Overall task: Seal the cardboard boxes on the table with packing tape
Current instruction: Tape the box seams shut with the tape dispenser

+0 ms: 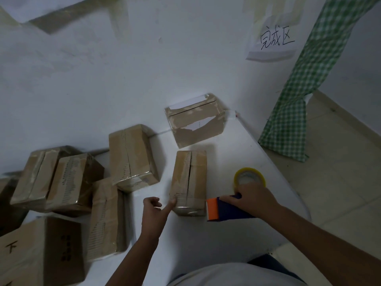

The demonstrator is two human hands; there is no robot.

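Observation:
A small cardboard box [189,180] lies on the white table [226,234] in front of me, its top seam running away from me. My left hand [153,211] has one finger stretched out onto the box's near left corner, the other fingers curled. My right hand [253,200] grips a tape dispenser [224,209] with a blue body and orange end, just right of the box's near end. The yellow-cored roll of clear tape [249,177] sits on the dispenser behind my hand.
Several other cardboard boxes lie to the left [132,157] [70,182] [107,219], one larger at bottom left [41,254]. A torn box [195,122] stands by the wall. A paper sign [274,42] hangs above, a green checked cloth [299,79] at right. The table's edge curves right.

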